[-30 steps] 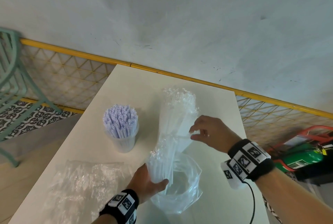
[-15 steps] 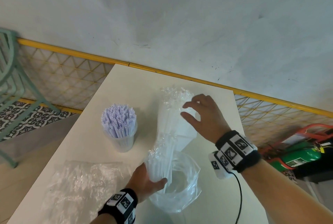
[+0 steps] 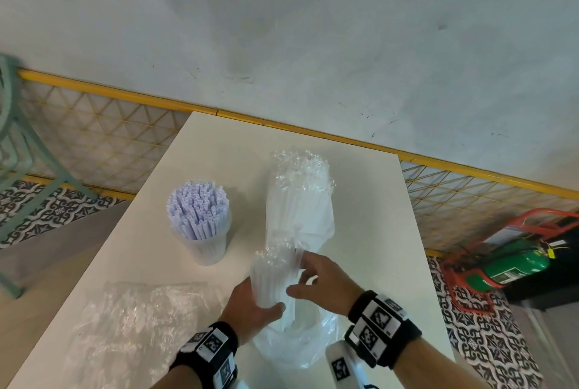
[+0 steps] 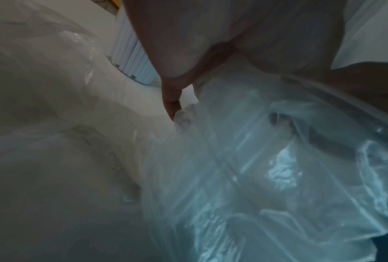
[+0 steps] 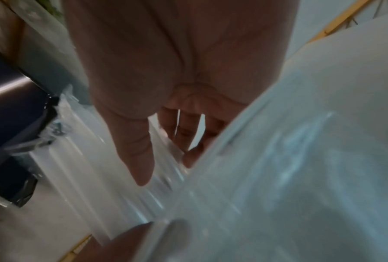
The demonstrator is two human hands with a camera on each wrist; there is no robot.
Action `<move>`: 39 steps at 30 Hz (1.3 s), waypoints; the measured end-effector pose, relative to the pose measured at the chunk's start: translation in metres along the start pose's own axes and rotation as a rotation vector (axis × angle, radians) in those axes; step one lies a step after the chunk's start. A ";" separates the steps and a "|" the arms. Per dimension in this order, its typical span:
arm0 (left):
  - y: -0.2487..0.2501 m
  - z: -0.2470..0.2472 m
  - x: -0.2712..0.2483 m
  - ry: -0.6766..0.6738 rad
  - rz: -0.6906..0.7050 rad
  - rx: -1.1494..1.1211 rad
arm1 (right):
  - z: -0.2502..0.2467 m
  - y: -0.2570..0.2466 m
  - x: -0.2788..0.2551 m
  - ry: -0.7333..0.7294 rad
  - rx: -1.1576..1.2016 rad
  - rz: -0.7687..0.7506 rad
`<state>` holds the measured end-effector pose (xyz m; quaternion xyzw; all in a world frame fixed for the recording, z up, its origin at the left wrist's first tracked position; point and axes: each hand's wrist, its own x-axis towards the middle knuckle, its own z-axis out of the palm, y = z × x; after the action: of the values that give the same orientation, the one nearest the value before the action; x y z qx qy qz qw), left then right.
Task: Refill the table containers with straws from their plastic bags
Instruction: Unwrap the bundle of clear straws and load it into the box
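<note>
Straws in clear wrappers (image 3: 274, 279) stand as a bundle at the near end of the tabletop (image 3: 369, 232), rising out of a loose plastic bag (image 3: 294, 345) that pools around their base. I take that bundle as my landmark. My left hand (image 3: 250, 304) has its grip wrapped around the bundle's lower part from the left, thumb across the near face. My right hand (image 3: 322, 279) comes in from the right with fingers spread and gently bent, fingertips on the wrappers; the right wrist view shows those fingers (image 5: 184, 131) and thumb touching the plastic without clamping it, so that grip stands apart. In the left wrist view the bag's film (image 4: 267, 168) fills most of the picture, too blurred for detail.

Left of the bundle and nearer to me lies an empty crumpled bag (image 3: 138, 326), flat on the tabletop. Farther left and beyond sits a clear container (image 3: 210, 247) packed with upright lilac straws (image 3: 197, 204). Directly behind the bundle, a taller pack of wrapped straws (image 3: 297, 194) stands upright. Beyond the tabletop runs a yellow rail (image 3: 313, 130) against a pale wall (image 3: 313, 28).
</note>
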<state>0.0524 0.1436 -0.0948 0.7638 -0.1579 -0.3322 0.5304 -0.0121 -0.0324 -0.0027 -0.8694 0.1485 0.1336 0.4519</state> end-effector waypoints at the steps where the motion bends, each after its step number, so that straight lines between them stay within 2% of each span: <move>1: 0.001 0.000 0.000 -0.004 0.005 -0.002 | 0.001 0.000 0.002 -0.013 0.001 0.001; 5: 0.003 -0.001 0.000 0.017 0.008 -0.029 | 0.003 0.001 0.004 0.013 0.015 -0.046; 11: 0.018 -0.003 0.003 0.050 0.001 -0.071 | 0.003 -0.003 0.001 0.236 0.055 -0.086; 17: 0.017 -0.001 0.004 0.020 0.013 -0.117 | 0.008 -0.004 -0.002 0.155 0.045 -0.131; 29: 0.021 -0.008 -0.001 0.059 -0.012 0.004 | 0.014 0.004 0.004 0.374 0.053 -0.058; 34: 0.018 -0.005 0.001 0.071 -0.027 -0.004 | 0.008 0.016 0.005 0.326 -0.064 -0.089; 39: 0.018 -0.003 0.001 0.077 -0.031 0.031 | -0.012 0.002 -0.002 0.258 -0.102 -0.095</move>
<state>0.0572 0.1381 -0.0778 0.7866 -0.1306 -0.3081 0.5189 -0.0135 -0.0430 0.0030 -0.9072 0.1570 0.0065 0.3903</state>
